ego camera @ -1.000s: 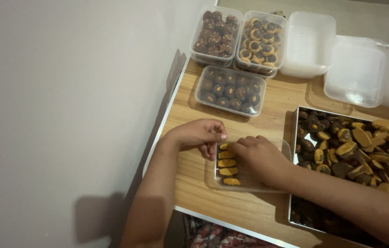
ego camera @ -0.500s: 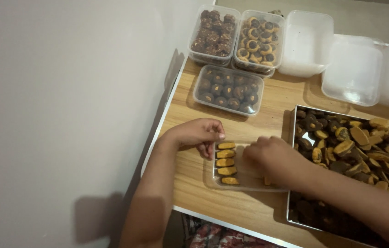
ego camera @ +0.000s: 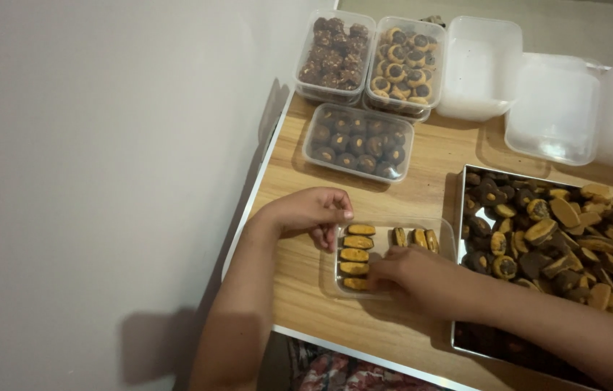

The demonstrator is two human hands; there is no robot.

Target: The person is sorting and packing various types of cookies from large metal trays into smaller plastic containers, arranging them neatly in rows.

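Note:
A clear plastic box lies on the wooden table in front of me. Inside, a column of orange-and-brown cookies runs along its left side, and three more cookies stand at its far edge. My left hand grips the box's far left corner with curled fingers. My right hand reaches into the box, fingertips at the lowest cookies of the column; whether it holds one is hidden.
A metal tray full of loose cookies lies to the right. Three clear tubs of cookies stand at the back, with empty plastic boxes beside them. A white wall borders the table's left edge.
My right hand has shifted from the box's far middle to its near left side. Three cookies now stand uncovered at the far edge. The left hand has stayed put.

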